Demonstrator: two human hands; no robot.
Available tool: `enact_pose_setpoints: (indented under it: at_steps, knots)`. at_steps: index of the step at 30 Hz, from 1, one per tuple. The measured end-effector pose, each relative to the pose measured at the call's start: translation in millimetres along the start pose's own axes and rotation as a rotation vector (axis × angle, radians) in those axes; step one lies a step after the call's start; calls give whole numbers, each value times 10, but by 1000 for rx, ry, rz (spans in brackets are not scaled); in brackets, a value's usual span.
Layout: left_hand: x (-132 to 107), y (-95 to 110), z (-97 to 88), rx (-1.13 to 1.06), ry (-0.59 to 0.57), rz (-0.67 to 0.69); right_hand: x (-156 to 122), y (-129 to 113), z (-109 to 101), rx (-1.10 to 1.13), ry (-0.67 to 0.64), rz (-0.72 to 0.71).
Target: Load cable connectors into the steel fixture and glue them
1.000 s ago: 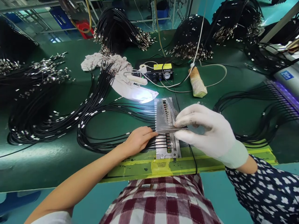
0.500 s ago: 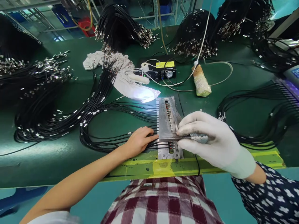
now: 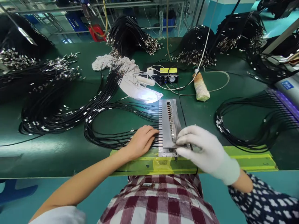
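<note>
Head view: a smooth dark-green table (image 3: 70,163) is shown, edged at the front by shiny strips of yellow tape (image 3: 247,160). Black cables (image 3: 88,123), thin, glossy and flecked with white tags, are looped across it towards a narrow metal fixture (image 3: 164,153) at the table's front, in the middle. Behind it are seen crumpled white cloth (image 3: 127,85), lit to a glare at one end, and a boxy black control unit (image 3: 163,75) with a round gauge.

The fixture is notched like a comb along its left side, where cables are seated. It is mostly covered by a flat grey metal plate (image 3: 166,135); beside this, a long slot is filled with a row of small silvery and coppery pieces.

The plate's near right corner is pinched between thumb and fingers of the white-gloved right hand (image 3: 205,151). The bare left hand (image 3: 142,141) is laid over the cables, fingers extended to the notched edge; whether any cable is gripped cannot be told.

The plate's right side is blurred, its corner is hidden by the glove, and a silvery machine (image 3: 288,87) is cut off at right.
</note>
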State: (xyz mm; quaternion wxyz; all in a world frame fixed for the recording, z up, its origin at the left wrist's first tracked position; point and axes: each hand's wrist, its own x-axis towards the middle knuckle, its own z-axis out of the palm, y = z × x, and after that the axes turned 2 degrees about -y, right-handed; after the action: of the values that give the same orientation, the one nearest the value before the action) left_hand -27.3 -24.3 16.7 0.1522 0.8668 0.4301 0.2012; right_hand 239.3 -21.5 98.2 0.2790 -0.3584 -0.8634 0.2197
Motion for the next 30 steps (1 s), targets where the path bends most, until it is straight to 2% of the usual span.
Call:
enact_pose_setpoints:
  at_steps: [2,5,8,10,12,14,16,19,22,24,25,28,30]
  knots:
    - [-122,143,-13,-125,64,-64,-205,56,241,-83,-39,3]
    - [-354,317,0,-172,32,-81,-464,140,509,-211,-145,9]
    - [-538,425,1,-228,-97,-126,-643,168,481,-162,-193,12]
    - [-604,479,-11,-332,-188,-247,-741,166,353,-66,-144,69]
    - [-624,525,-19,-447,-291,-403,-817,169,265,-32,-88,195]
    - [-615,562,-6,-540,-363,-524,-850,179,294,-103,-83,333]
    - [-601,587,39,-676,-398,-583,-837,177,434,-213,-99,407]
    - [-615,603,146,-1059,-390,-685,-783,117,686,-279,-52,409]
    - [-683,602,213,-1424,-270,-762,-770,26,785,-211,77,430]
    - [-736,599,193,-1586,-170,-740,-776,-7,750,-48,163,502]
    - [-755,599,167,-1672,-121,-720,-771,-11,717,103,196,563]
    - [-748,621,84,-1925,0,-674,-666,6,640,807,303,814]
    - [-680,649,76,-2034,36,-628,-519,1,661,1260,318,960]
